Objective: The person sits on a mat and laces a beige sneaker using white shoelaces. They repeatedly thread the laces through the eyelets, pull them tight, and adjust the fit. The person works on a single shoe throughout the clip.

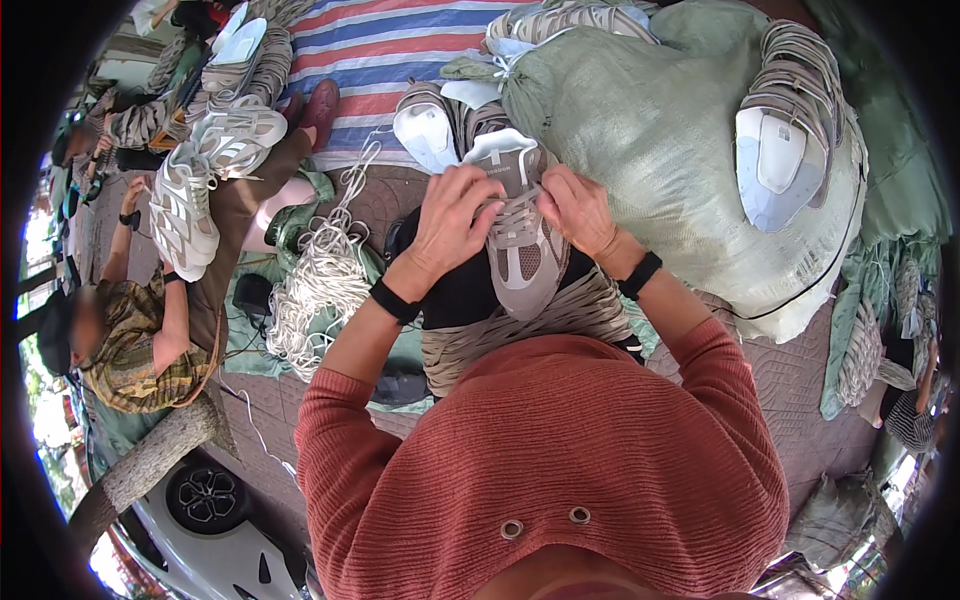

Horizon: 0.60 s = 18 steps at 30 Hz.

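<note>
A grey and beige sneaker (527, 262) rests on my lap, toe toward me, with white laces across its top. My left hand (452, 222) grips the shoe's left side at the laces. My right hand (577, 208) pinches the laces on the right side near the tongue. Both wrists wear black bands. Under the shoe lies a stack of grey shoe uppers (520, 325) over my knees.
A large green sack (660, 130) bulges ahead on the right, with a white-soled shoe (782, 165) on it. A heap of white laces (318, 285) lies to my left. Another person (135, 335) sits at far left near piled sneakers (200, 175). A striped tarp (400, 45) lies beyond.
</note>
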Each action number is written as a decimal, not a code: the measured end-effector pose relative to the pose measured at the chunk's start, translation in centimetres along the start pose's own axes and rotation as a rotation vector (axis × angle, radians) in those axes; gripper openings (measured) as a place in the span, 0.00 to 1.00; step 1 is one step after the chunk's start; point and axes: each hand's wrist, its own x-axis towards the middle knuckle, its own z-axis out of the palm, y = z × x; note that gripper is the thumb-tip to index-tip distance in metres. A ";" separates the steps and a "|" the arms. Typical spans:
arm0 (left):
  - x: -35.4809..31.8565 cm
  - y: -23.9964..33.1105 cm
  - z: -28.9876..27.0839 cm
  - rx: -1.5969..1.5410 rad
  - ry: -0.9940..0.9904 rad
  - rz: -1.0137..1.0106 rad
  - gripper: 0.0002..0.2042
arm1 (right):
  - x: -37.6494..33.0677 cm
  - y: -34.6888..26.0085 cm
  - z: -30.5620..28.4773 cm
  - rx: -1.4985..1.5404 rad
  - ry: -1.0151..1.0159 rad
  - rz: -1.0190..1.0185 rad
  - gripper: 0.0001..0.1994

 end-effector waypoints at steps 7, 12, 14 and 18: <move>1.4 -1.5 -0.4 0.261 -0.224 0.160 0.08 | -1.6 0.0 0.4 0.064 -0.009 0.049 0.08; 2.5 -6.8 -5.6 0.582 -0.180 0.155 0.06 | -1.3 -0.3 -0.4 0.094 -0.092 -0.004 0.07; 1.8 -7.1 -6.4 0.517 -0.160 0.196 0.04 | -0.7 -0.4 -0.8 0.098 -0.132 -0.001 0.07; 0.7 -5.2 -6.5 -0.359 -0.476 -0.500 0.15 | 0.5 0.2 -1.6 0.212 -0.222 0.058 0.07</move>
